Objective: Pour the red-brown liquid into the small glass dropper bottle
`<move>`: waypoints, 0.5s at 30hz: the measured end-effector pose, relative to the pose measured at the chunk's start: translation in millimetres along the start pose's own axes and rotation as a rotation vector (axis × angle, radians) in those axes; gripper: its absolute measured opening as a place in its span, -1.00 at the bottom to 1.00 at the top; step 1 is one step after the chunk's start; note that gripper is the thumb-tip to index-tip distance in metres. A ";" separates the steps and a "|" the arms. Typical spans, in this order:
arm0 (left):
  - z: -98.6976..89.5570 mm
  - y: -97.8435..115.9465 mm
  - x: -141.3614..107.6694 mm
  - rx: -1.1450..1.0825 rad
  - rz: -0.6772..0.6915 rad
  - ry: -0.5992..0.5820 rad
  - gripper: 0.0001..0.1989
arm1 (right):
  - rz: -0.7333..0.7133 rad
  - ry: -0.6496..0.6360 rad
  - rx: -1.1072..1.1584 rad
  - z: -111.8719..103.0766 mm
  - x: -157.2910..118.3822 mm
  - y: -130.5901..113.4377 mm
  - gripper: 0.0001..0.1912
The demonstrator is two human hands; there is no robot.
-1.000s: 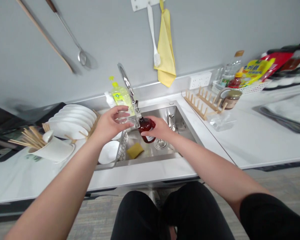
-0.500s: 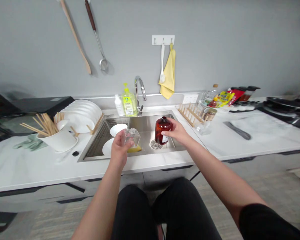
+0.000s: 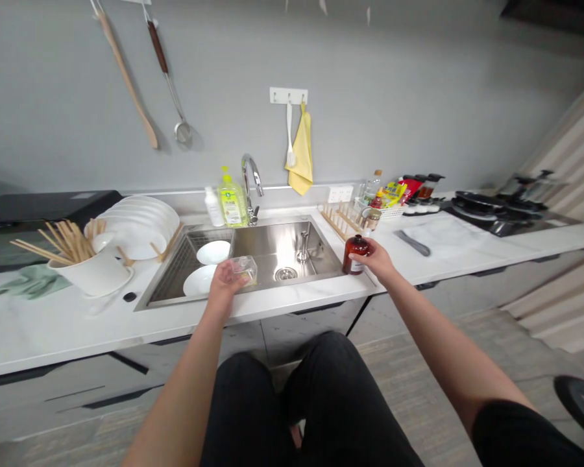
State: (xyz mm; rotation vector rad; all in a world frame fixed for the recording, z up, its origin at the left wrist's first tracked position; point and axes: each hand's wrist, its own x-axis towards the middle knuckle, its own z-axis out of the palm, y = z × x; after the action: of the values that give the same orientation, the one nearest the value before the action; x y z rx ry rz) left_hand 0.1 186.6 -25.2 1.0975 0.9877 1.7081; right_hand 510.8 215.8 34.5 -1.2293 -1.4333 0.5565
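My left hand [image 3: 224, 283] is closed on a clear glass bottle [image 3: 244, 266], held above the front edge of the sink [image 3: 267, 239]. My right hand [image 3: 378, 261] grips a dark amber bottle [image 3: 354, 255] with a white label, upright at the sink's right front corner. Whether the amber bottle's base touches the counter, I cannot tell. White bowls [image 3: 213, 252] lie in the sink's left part, near my left hand.
Behind the sink stand a faucet [image 3: 253, 185] and a green soap bottle [image 3: 232, 202]. At left are a plate rack [image 3: 143, 227] and a chopstick holder [image 3: 97, 274]. A wooden rack [image 3: 338, 222], jar [image 3: 370, 219] and dark utensil [image 3: 413, 242] are at right.
My right hand has moved the amber bottle rightward, from over the sink to its right corner. My left hand still holds the clear bottle. The view has shifted to the right.
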 end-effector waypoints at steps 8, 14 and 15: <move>0.0 0.7 0.3 0.014 -0.052 -0.024 -0.18 | 0.086 0.110 0.056 -10.2 8.3 43.4 -0.03; -1.6 2.3 0.1 0.031 -0.071 -0.053 -0.20 | 0.001 0.295 -0.128 -9.4 -27.8 14.3 0.46; -0.9 3.1 -0.4 0.033 -0.068 -0.051 -0.21 | -0.048 0.389 -0.169 -2.2 -44.9 3.1 0.36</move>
State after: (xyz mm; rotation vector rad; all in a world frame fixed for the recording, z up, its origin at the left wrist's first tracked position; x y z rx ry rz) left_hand -1.4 185.1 -22.8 1.1109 1.0132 1.6075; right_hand 507.1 176.1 13.4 -1.3470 -1.1911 0.1504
